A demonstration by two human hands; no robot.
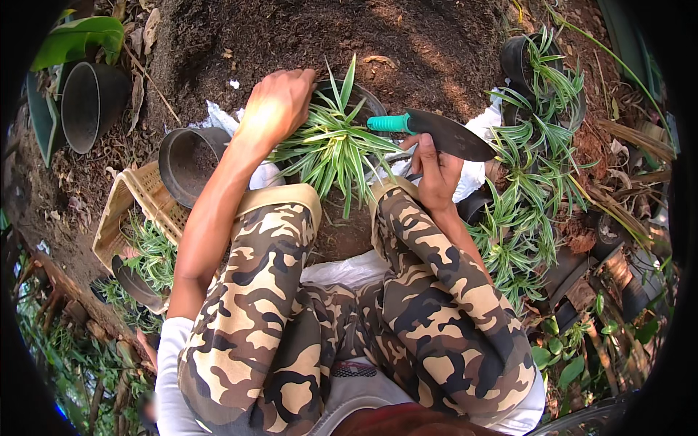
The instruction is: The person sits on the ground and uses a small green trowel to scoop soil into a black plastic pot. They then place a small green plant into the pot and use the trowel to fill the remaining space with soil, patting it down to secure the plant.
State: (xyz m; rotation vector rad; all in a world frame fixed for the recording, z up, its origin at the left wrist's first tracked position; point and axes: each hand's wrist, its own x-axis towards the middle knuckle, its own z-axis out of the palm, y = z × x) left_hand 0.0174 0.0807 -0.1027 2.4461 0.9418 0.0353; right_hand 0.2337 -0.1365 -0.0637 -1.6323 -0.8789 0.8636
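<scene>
A spider plant [343, 141] with green-and-cream striped leaves stands in a dark round pot [371, 98] just beyond my knees. My left hand [281, 106] is at the pot's left rim, back upward and fingers curled; the fingertips are hidden, so its grip is unclear. In my right hand [436, 169] is a garden trowel [450, 136], pinched by its dark metal blade near the neck. The trowel's green handle points left, over the plant's leaves, and the blade's tip points right. Leaves cover most of the pot and its contents.
Dark loose soil [327, 32] is heaped ahead. Several potted spider plants [523, 212] line the right side. An empty black pot [191, 163] leans by a tan plastic basket [147, 201] at left; another black pot [92, 109] lies farther out. White sacking [469, 180] lies under the work.
</scene>
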